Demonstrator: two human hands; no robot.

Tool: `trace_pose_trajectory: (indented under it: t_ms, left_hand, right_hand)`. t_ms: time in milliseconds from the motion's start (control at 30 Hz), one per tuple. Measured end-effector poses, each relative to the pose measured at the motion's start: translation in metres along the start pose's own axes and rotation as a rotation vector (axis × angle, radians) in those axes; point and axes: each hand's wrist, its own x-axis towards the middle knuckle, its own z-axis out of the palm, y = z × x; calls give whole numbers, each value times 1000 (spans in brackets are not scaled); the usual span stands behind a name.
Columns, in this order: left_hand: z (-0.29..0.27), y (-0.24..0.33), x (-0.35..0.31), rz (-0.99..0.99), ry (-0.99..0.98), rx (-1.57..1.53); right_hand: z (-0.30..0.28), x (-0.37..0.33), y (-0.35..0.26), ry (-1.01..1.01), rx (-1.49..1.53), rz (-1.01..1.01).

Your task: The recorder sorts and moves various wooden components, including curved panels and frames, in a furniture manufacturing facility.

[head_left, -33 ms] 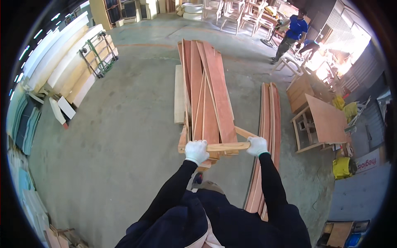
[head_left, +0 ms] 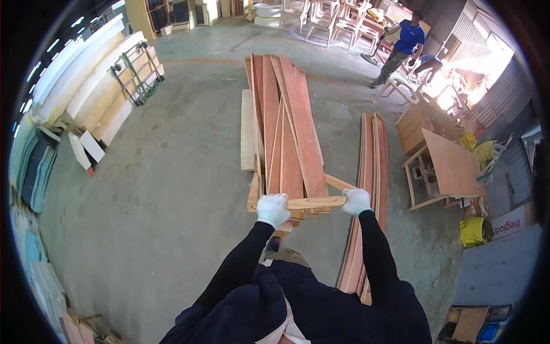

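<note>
Both my hands, in white gloves, are closed around a pale wooden handle bar (head_left: pixel 316 203) in front of me. My left hand (head_left: pixel 273 210) grips it near its left end, and my right hand (head_left: pixel 357 202) holds the right end. The bar joins a wooden frame (head_left: pixel 252 194) that looks like part of a cart; its base is mostly hidden. Just beyond the bar lies a stack of long reddish boards (head_left: pixel 299 132), some crossing at a slant. A paler board (head_left: pixel 248 129) runs along the left of the stack.
More long reddish boards (head_left: pixel 372 166) lie on the floor at my right. Further right stands a wooden table-like piece (head_left: pixel 450 163). A green hand truck (head_left: pixel 134 74) leans on pale foam blocks (head_left: pixel 86 86) at the left. A person in a blue shirt (head_left: pixel 411 37) stands at the far right, near wooden chairs (head_left: pixel 323 23).
The person in blue has shifted slightly, with the arm held further out. My hands keep their grip on the bar.
</note>
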Motion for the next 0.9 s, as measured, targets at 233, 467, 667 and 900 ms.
trace_pose_trajectory:
  t_ms: [233, 467, 667, 900]
  left_hand:
    - [-15, 57, -150, -88, 42, -74]
    - [-31, 84, -302, -77, 72, -39]
    - [-52, 92, -416, -98, 61, 38]
    - [-78, 69, -554, -80, 75, 195]
  right_hand:
    - [23, -136, -19, -83, -74, -20]
    - [48, -274, -57, -67, -64, -82]
    - [80, -379, -100, 23, 5, -147]
    - [126, -501, -166, 195, 192, -298]
